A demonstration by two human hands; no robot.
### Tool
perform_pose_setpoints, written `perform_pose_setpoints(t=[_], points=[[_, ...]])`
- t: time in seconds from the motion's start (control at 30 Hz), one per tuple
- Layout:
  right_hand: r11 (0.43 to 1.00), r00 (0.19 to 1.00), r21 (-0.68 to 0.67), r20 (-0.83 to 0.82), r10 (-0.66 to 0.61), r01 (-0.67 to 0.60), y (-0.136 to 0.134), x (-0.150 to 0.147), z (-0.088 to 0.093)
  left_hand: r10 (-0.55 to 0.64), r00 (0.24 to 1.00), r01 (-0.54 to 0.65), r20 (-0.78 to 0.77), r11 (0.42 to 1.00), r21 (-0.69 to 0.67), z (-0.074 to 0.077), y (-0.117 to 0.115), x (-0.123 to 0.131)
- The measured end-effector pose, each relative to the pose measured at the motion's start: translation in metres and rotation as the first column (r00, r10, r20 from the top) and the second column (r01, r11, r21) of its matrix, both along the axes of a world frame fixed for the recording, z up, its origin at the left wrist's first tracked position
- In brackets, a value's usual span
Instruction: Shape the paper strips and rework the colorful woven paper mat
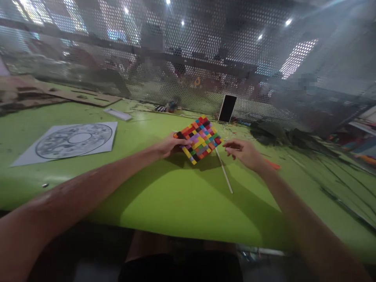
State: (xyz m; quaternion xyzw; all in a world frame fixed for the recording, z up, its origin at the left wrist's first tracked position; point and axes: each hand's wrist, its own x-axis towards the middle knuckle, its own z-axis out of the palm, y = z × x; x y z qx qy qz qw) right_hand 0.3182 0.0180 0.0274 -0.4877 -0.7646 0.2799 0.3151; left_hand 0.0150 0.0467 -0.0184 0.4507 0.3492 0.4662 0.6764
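Note:
A square panel of many-coloured small blocks [202, 143] is tilted up above the green table. My left hand [172, 145] grips its left corner, with the thumb lying over the front face and the other fingers hidden behind. Just off the panel's right corner is my right hand [241, 152], its fingers curled and slightly apart, with nothing visible between them. A thin pale strip [225, 174] lies on the table below the right corner of the panel, its upper end hidden by the panel.
On the left lies a paper with a printed ring pattern [78, 139]. Behind it are a small white tray [118, 114] and cardboard pieces [85, 96]. A phone [227, 108] leans near the mesh screen [188, 70]. Dark leaves [273, 133] and an orange object [273, 164] lie right.

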Motion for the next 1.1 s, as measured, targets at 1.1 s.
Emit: perform_pose_setpoints(t=[1.1], points=[[0.726, 0.773, 0.267, 0.237, 0.588, -0.634, -0.15, -0.099, -0.021, -0.044, 0.995, 0.033, -0.087, 0.992, -0.121, 0.009, -0.023, 0.014]])
